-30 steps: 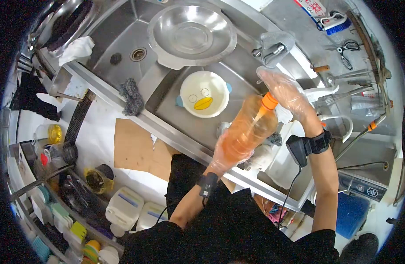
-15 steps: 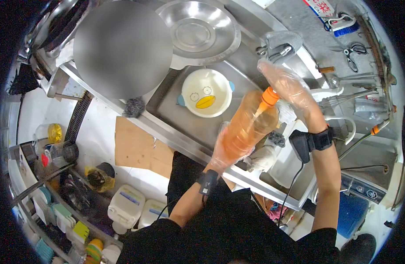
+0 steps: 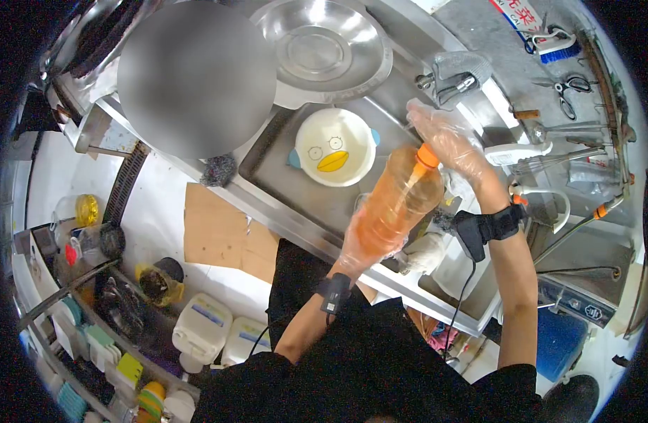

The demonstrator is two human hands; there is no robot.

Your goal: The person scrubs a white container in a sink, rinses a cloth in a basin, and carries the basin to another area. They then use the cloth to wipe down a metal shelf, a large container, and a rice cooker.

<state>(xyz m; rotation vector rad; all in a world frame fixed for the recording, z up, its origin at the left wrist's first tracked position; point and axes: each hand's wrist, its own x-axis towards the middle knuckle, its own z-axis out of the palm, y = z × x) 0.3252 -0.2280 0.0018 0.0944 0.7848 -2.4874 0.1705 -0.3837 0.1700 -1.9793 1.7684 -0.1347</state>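
My left hand [image 3: 366, 243], in a thin clear glove, grips the lower body of an orange plastic bottle [image 3: 401, 201] tilted up and to the right over the sink. Its orange cap [image 3: 427, 156] points toward my right hand [image 3: 447, 141], also gloved, whose fingers sit at the cap, spread just above it. Below the bottle, in the sink basin [image 3: 281, 173], lies a white bowl with a duck face [image 3: 334, 146].
A large steel bowl [image 3: 317, 49] rests in the far basin. A steel scrubber [image 3: 218, 169] sits on the sink rim. Scissors [image 3: 567, 88], whisks and a brush lie on the right counter. Jugs [image 3: 200, 331] and cardboard [image 3: 218, 236] are on the floor at left.
The bottle and both hands have shifted slightly up and left in view. My right hand stays at the cap. A blurred patch now covers the upper left basin.
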